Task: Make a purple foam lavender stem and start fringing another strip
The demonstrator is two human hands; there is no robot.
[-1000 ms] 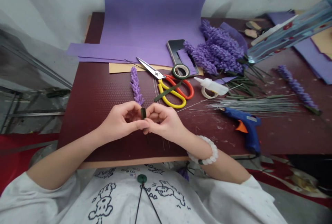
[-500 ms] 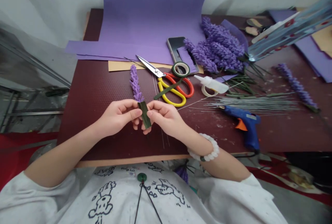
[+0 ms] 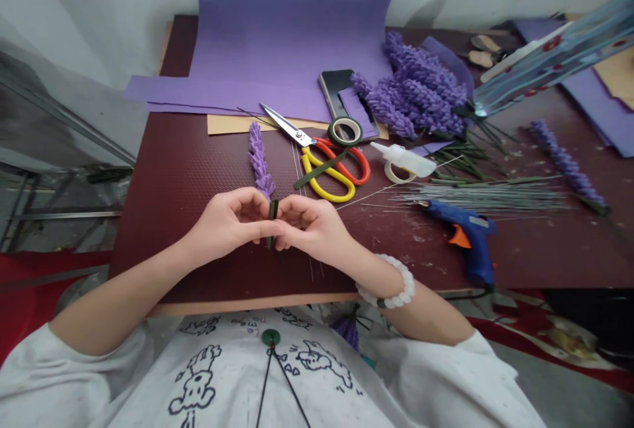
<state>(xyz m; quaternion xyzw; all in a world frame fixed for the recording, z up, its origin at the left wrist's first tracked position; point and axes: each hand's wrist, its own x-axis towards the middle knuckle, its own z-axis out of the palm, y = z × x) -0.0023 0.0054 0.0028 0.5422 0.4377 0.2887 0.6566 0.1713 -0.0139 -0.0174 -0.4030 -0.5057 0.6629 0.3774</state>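
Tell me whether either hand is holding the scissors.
No, the left hand and right hand hold a dark green strip, while the scissors lie beyond them.

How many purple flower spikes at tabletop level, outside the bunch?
2: a purple spike just beyond the left hand, lower end hidden; a second spike on the table, toward the picture's right edge. Others may be hidden behind the bunch.

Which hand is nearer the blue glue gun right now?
Right hand. It is to the left of the blue glue gun, apart from it; the left hand is farther left, beyond the right one.
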